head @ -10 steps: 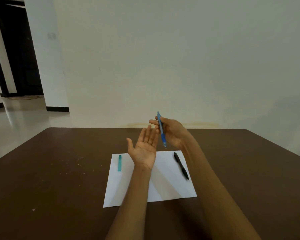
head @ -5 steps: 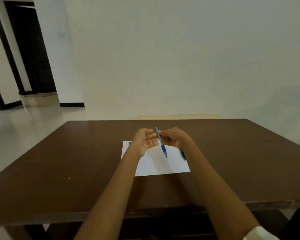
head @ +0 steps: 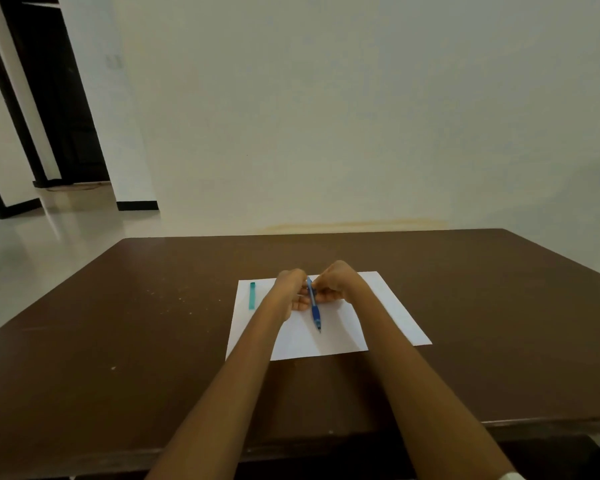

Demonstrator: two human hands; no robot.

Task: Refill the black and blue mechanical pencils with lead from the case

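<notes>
A blue mechanical pencil [head: 314, 304] is held between two hands above a white sheet of paper [head: 388, 306] that lies flat on a dark brown table [head: 153, 341]. The pencil's long axis runs nearly straight toward and away from the viewer, tilted slightly. Its tip points toward the viewer and down at the paper, and its back end points away, between the fingers. The left hand [head: 290, 291] is closed around the upper part of the pencil from the left. The right hand [head: 338, 282] pinches the same upper part from the right. The two hands touch or nearly touch around it.

A slim teal lead case [head: 252, 295] lies flat near the paper's left edge, well apart from the hands, its long axis also running away from the viewer. The black pencil cannot be seen; the right hand and arm cover that part of the paper.

The paper sits near the middle of the table, with bare tabletop on all sides. The far edge of the table meets a plain pale wall [head: 361, 116]. The near edge crosses under both forearms.
</notes>
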